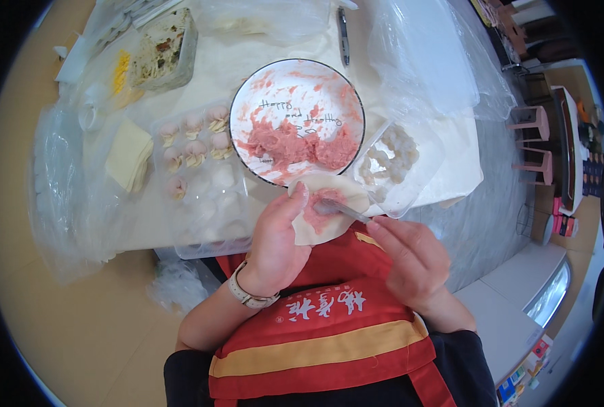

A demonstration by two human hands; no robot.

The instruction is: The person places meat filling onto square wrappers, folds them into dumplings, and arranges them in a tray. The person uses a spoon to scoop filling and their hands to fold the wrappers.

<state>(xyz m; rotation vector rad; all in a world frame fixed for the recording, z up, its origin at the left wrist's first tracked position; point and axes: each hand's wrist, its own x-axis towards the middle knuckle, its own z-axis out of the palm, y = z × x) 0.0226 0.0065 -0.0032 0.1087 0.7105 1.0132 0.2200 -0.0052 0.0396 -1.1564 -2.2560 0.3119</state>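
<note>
My left hand [277, 239] holds up a round dough wrapper [309, 235], its thumb over the wrapper's left edge. Pink minced meat [316, 221] lies spread on the middle of the wrapper. In my right hand [416, 254] is the handle of a metal spoon [350, 209], and its bowl presses on that meat. Just beyond the wrapper stands a white plate with a dark rim [302, 68], holding more minced meat [281, 145]. A clear plastic tray of peeled shrimp [396, 157] sits right of the plate, partly behind the wrapper.
Left of the plate, a clear compartment tray [202, 206] holds several wrapped dumplings [195, 152]. A stack of wrappers [130, 152] lies beside it. Farther back are a tub of dark-flecked filling [164, 51], yellow bits [121, 71] and a pen [343, 35]. Plastic bags [413, 56] cover the back right.
</note>
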